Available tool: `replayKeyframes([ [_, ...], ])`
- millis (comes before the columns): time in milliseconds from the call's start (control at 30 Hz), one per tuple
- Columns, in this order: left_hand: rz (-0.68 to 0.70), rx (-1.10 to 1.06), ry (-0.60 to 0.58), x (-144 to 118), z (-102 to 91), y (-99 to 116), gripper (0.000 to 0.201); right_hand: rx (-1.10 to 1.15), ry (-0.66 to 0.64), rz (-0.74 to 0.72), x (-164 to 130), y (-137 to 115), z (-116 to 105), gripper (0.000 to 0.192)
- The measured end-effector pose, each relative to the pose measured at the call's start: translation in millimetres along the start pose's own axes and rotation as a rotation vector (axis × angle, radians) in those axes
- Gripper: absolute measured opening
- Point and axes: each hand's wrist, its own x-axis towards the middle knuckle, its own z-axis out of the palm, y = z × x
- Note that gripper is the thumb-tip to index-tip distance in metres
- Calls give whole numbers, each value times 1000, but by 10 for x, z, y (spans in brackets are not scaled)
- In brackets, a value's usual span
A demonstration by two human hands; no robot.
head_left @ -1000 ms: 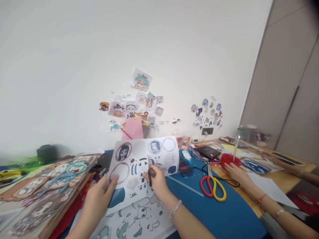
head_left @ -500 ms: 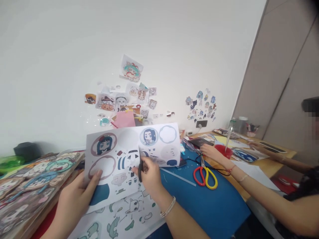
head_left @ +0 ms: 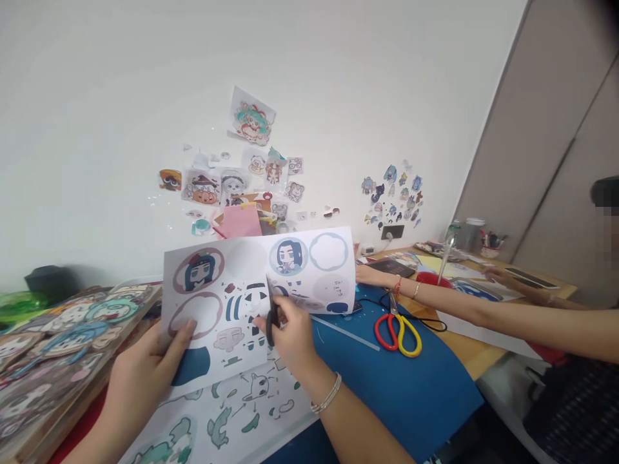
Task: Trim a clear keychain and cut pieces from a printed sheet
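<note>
Red cup (head_left: 428,279) sat well right of your fingers, a pale stick (head_left: 444,260) standing in it; jars (head_left: 471,234) further back by the wall, contents too small to tell. Your left hand (head_left: 145,370) pinched the printed sheet (head_left: 251,296) at its lower left corner, thumb (head_left: 186,332) on top over a brown-ringed blank circle, other fingers hidden under the paper. Your right hand (head_left: 290,335) was closed around small dark scissors (head_left: 271,316), blades up at the sheet's middle; how far the blades were apart, can't tell. Sheet was held up off the blue mat (head_left: 401,393), tilted toward you: two character portraits in circles, blank circles, blue and grey parts. Another printed sheet (head_left: 232,419) lay flat under your wrists. Red-yellow scissors (head_left: 399,328) lay right of your right fingers, a co-worker's arm (head_left: 459,306) just beyond them.
</note>
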Motion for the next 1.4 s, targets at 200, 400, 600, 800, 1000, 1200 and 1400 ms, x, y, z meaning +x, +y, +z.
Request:
replayKeyframes([
  [200, -42, -20, -40, -11, -19, 32, 42, 8, -20, -27, -5, -61, -40, 32],
  [400, -55, 8, -19, -6, -19, 55, 41, -25, -15, -40, -7, -74, -47, 29],
  [600, -41, -12, -30, -6, -21, 76, 36, -24, -13, -41, -6, -55, -37, 28],
  [800, 38, 28, 37, -13, 15, 20, 35, -29, -8, -44, -9, -51, -36, 27],
  [1000, 86, 35, 64, -27, 42, -14, 37, -41, -7, -61, -8, -54, -38, 25],
  [1200, -4, -4, -24, -6, 9, 8, 38, -52, 7, -87, -9, -57, -35, 24],
  [1400, -23, 7, -26, 11, 28, 7, 41, -51, 19, -90, -8, -56, -33, 25],
])
